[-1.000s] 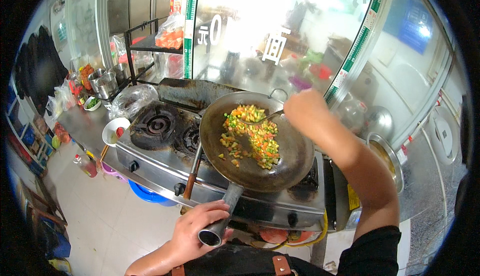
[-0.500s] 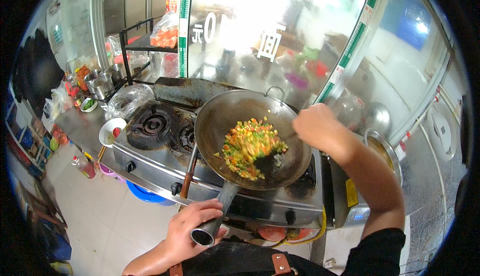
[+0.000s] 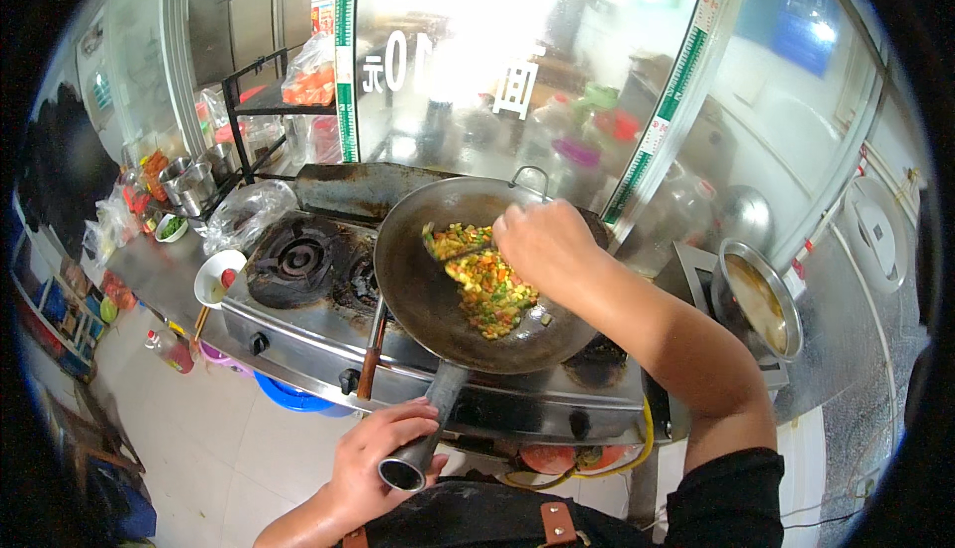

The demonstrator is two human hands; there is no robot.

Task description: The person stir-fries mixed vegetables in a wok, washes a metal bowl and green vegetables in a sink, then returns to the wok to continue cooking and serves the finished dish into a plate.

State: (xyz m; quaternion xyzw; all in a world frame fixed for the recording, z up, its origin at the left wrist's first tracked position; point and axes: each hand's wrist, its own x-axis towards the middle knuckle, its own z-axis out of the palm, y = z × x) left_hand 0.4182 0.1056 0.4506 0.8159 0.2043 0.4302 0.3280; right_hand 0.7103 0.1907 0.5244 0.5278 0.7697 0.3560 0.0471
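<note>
A small kitchen is closed off by a steamed-up glass window (image 3: 428, 100), with a tiled floor (image 3: 199, 449) below. A wide wok (image 3: 423, 304) is set over the right part of a steel stove (image 3: 298, 344), its hollow handle (image 3: 444, 387) pointed toward the person, presumably so that it can be reached easily. That handle is wrapped by the curled fingers of the left hand (image 3: 383, 454), apparently to keep the pan steady. Above the wok, the right hand (image 3: 545, 245) is closed around a thin utensil (image 3: 474, 250), mostly hidden, whose far end is among diced vegetables (image 3: 492, 294); the raised wrist seems to keep the knuckles off the metal. On the grey tabletop (image 3: 149, 270) at left, a white bowl (image 3: 204, 284) and a clear plastic bag (image 3: 249, 212) are placed beside the stove. A pot of cloudy liquid (image 3: 756, 304) is kept at right.
</note>
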